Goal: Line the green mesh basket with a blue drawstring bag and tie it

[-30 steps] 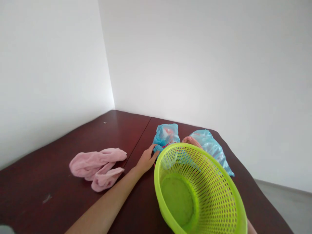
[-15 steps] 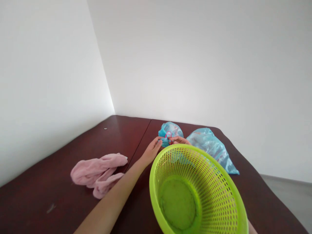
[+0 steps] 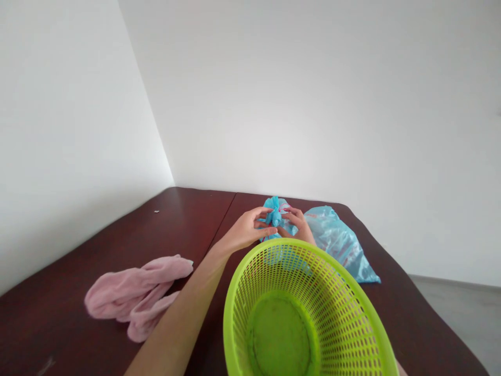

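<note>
Head view. Our left hand (image 3: 246,231) and right hand (image 3: 298,223) both pinch the knotted neck of a blue plastic bag (image 3: 275,215) above the far end of the dark table (image 3: 188,214). A second blue bag (image 3: 338,243) lies beside it. A green basket (image 3: 305,313) rises in front, hiding our right wrist. Pink cloth (image 3: 133,290) lies left.

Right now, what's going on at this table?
A person has both hands on the tied neck of a small blue plastic bag at the far side of a dark wooden table. The left hand pinches it from one side, the right hand from the other. A second, larger blue bag lies just to the right. A green mesh basket, with nothing in it, sits close to the camera, and a pink towel lies bunched on the left.
</note>
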The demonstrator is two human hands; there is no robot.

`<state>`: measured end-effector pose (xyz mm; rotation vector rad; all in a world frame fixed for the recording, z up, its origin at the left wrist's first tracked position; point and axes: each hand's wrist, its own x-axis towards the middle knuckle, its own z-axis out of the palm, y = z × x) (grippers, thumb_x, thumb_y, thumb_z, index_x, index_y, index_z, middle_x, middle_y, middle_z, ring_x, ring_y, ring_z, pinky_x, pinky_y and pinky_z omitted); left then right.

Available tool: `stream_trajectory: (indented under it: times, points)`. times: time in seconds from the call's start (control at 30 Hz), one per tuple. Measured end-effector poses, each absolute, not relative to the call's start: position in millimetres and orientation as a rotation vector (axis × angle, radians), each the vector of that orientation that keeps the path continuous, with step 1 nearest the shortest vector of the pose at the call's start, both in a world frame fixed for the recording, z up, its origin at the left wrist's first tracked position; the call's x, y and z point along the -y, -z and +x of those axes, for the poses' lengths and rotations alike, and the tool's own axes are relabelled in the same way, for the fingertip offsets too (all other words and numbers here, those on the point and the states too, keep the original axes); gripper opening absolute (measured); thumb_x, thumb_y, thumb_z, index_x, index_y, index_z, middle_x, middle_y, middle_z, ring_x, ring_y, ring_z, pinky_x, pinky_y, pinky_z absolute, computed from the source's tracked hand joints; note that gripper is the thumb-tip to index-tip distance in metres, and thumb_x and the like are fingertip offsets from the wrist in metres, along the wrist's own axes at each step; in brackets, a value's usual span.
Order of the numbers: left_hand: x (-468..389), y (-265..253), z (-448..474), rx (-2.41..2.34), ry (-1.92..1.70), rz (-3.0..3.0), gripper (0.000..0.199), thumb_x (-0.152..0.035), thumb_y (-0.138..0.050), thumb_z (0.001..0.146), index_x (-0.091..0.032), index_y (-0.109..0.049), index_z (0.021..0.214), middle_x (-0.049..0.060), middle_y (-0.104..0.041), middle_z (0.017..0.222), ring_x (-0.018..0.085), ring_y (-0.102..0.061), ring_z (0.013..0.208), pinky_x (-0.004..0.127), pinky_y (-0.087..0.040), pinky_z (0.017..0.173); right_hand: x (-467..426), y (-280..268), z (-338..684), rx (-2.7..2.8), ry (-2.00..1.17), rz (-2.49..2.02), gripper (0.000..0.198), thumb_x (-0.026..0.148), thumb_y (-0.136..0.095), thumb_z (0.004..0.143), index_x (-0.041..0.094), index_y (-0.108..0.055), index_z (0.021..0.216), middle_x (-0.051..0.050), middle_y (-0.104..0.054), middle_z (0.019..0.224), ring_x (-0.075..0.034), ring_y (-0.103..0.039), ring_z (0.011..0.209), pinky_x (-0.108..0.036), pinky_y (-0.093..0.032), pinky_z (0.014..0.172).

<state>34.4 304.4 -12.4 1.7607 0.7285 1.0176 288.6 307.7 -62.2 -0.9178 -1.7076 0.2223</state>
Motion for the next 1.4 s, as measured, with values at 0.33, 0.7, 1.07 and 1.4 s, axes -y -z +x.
stream_trajectory:
  times: [0.33, 0.7, 1.07, 1.4]
  points:
    - [-289.8, 1.4, 36.7, -0.965, -1.086, 1.941, 0.029, -0.047, -0.092, 0.101, -0.024, -0.087, 0.118, 0.009, -0.091, 0.115, 0.030, -0.087, 0.103, 0.039, -0.067, 0.090, -290.6, 41.3, 302.1, 1.821, 0.013, -0.869, 0.031, 0.056, -0.099, 0.097, 0.035, -0.090, 0.117, -0.014, -0.070, 0.160, -0.042, -0.067, 0.144, -0.066, -0.056, 0.122]
    - [-290.8, -15.5, 20.8, -1.101, -1.130, 2.046, 0.034, -0.056, -0.076, 0.111, -0.026, -0.082, 0.096, 0.001, -0.086, 0.091, 0.023, -0.080, 0.083, 0.031, -0.054, 0.077, -296.6, 49.0, 291.8, 1.633, -0.203, -0.858, 0.031, 0.045, -0.079, 0.111, 0.028, -0.073, 0.086, -0.010, -0.083, 0.137, -0.033, -0.075, 0.126, -0.057, -0.056, 0.116]
    - [-298.1, -12.9, -2.2, -1.261, -0.990, 2.279, 0.025, -0.044, -0.071, 0.110, -0.025, -0.075, 0.094, 0.005, -0.078, 0.098, 0.025, -0.071, 0.089, 0.035, -0.045, 0.077, -282.8, 41.3, 273.8, 1.456, -0.525, -0.881, 0.050, 0.071, -0.076, 0.109, 0.027, -0.071, 0.085, -0.001, -0.063, 0.079, -0.020, -0.055, 0.073, -0.035, -0.049, 0.068]
    - [-281.8, -9.0, 30.2, -1.080, -0.951, 2.335, 0.027, -0.040, -0.078, 0.108, -0.035, -0.078, 0.134, 0.003, -0.085, 0.110, 0.029, -0.077, 0.096, 0.037, -0.049, 0.080, -279.4, 30.6, 274.9, 1.487, -0.808, -0.987, 0.054, 0.076, -0.096, 0.086, 0.024, -0.081, 0.083, 0.001, -0.064, 0.069, -0.016, -0.048, 0.065, -0.030, -0.040, 0.060]
